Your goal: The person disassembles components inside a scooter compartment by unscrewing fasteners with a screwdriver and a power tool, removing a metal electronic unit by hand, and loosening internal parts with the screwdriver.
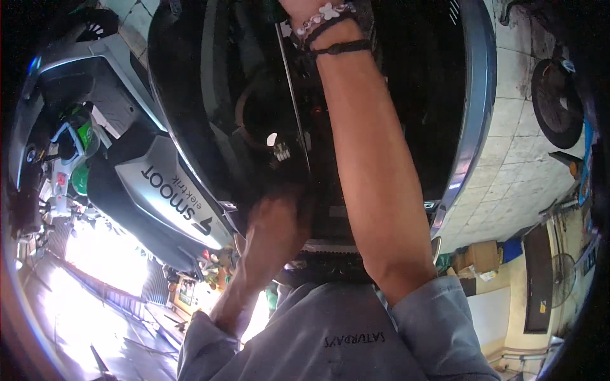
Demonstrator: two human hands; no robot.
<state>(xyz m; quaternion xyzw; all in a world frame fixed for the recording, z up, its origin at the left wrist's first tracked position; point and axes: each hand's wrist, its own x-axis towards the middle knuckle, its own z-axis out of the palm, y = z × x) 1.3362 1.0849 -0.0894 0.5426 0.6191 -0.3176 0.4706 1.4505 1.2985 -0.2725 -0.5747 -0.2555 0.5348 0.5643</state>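
Note:
I lean over a glossy black vehicle body [216, 82] with silver-blue side trim and a thin metal rod [289, 82] running lengthwise inside its dark recess. My right arm stretches across it, wearing dark cord bracelets and a beaded one; my right hand [305, 9] reaches the far end and is mostly cut off at the top edge, its fingers hidden. My left hand [276, 213] is low in the recess, left of my right forearm and below a small light-coloured metal fitting [281, 151]. Its fingers are blurred in shadow, so what it touches or holds is unclear.
A silver-and-black scooter [127, 146] with green parts stands close on the left. At the right are pale floor tiles [502, 146], a loose wheel [549, 101], cardboard boxes [476, 257] and a fan [562, 279]. A bright opening [101, 260] shows at the lower left.

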